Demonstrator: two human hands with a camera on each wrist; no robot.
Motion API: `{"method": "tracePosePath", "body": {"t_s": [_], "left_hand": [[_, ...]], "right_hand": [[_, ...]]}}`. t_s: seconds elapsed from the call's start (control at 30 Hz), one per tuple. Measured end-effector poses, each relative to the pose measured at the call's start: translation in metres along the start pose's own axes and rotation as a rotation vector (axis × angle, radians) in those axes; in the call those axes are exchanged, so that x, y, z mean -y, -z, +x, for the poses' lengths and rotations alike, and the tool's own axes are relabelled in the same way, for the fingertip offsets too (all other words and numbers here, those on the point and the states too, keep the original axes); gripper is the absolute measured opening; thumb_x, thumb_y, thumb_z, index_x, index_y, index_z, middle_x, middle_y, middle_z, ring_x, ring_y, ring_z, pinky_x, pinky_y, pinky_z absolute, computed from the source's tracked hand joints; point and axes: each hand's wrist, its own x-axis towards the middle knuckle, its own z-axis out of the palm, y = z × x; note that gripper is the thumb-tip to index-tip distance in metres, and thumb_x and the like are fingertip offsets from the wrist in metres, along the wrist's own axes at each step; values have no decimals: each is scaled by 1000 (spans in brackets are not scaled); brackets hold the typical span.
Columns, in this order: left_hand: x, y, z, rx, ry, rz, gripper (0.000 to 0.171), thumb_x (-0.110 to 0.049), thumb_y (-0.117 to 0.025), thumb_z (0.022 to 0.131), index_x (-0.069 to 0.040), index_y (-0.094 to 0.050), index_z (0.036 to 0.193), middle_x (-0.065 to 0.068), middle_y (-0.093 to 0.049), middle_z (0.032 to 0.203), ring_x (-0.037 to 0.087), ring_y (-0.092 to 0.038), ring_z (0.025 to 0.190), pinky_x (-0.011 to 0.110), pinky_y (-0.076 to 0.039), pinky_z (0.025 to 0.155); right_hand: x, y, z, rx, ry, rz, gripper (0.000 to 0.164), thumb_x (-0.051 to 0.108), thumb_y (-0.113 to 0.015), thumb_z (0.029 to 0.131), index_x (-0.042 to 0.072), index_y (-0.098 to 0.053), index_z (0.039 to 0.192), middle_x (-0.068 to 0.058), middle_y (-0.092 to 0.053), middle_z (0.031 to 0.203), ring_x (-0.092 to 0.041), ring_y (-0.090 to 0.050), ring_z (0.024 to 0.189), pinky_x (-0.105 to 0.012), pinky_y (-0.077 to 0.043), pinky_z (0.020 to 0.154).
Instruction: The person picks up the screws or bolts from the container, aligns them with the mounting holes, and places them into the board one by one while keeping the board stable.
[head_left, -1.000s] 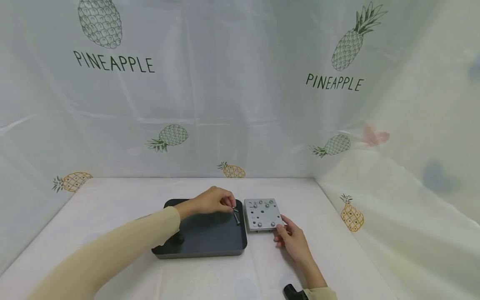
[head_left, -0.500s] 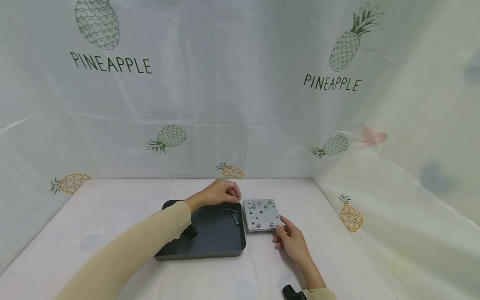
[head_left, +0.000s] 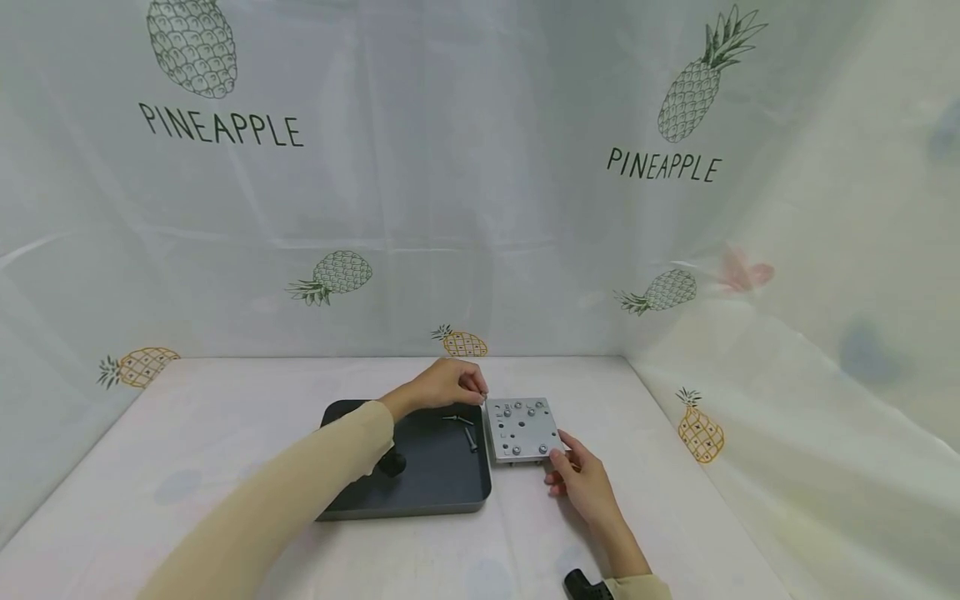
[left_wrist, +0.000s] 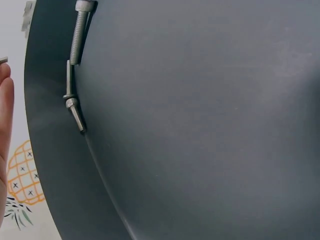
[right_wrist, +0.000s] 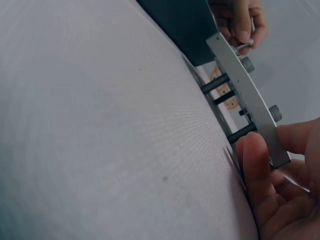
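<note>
My left hand (head_left: 448, 383) pinches a small silver screw (right_wrist: 246, 45) between thumb and fingertips, above the far right corner of the dark tray and close to the plate's far left corner. A square metal plate (head_left: 522, 429) with holes and several socket-head screws lies right of the tray. Seen from the side in the right wrist view, it stands raised on threaded screw shanks (right_wrist: 215, 84). My right hand (head_left: 588, 483) grips the plate's near right corner, thumb on top and fingers underneath. Only the edge of the left hand's fingers shows in the left wrist view.
The dark tray (head_left: 427, 483) lies left of the plate. Along its right side are a larger socket-head screw (left_wrist: 78, 35) and two small screws (left_wrist: 74, 107) end to end. A white patterned cloth (head_left: 247, 417) covers the table; a pineapple-print curtain (head_left: 480, 183) hangs behind.
My left hand has lifted away from the screws at the tray's right side and moved right, toward the plate, carrying a small screw. My right hand keeps its grip on the plate.
</note>
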Motion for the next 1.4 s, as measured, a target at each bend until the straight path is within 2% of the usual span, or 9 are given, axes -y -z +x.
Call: {"method": "tracePosePath", "body": {"t_s": [0.53, 0.83, 0.97, 1.4], "left_hand": [[4, -7, 16, 67, -1, -49, 11, -6, -84, 91, -10, -79, 100, -4, -79, 94, 8, -73, 89, 24, -58, 83], [4, -10, 25, 78, 18, -17, 11, -10, -85, 91, -16, -79, 98, -7, -78, 94, 8, -73, 89, 26, -58, 81], [2, -12, 29, 94, 5, -10, 10, -10, -84, 92, -15, -79, 99, -7, -78, 95, 8, -72, 90, 27, -58, 82], [3, -14, 30, 106, 0, -1, 10, -8, -83, 92, -15, -79, 98, -6, -78, 95, 8, -73, 89, 27, -59, 82]], "right_hand": [[-1, 0, 2, -2, -15, 5, 54, 14, -62, 108, 8, -47, 159, -15, -65, 105, -21, -68, 80, -28, -61, 66], [-3, 0, 3, -6, -13, -11, 54, 15, -62, 108, 8, -46, 159, -16, -65, 105, -21, -68, 80, -27, -60, 66], [-2, 1, 2, -9, -5, -16, 53, 16, -61, 109, 7, -46, 159, -16, -65, 105, -20, -68, 79, -27, -60, 65], [-1, 0, 2, -3, 20, -22, 53, 16, -62, 109, 5, -47, 158, -16, -65, 104, -19, -68, 78, -28, -60, 65]]}}
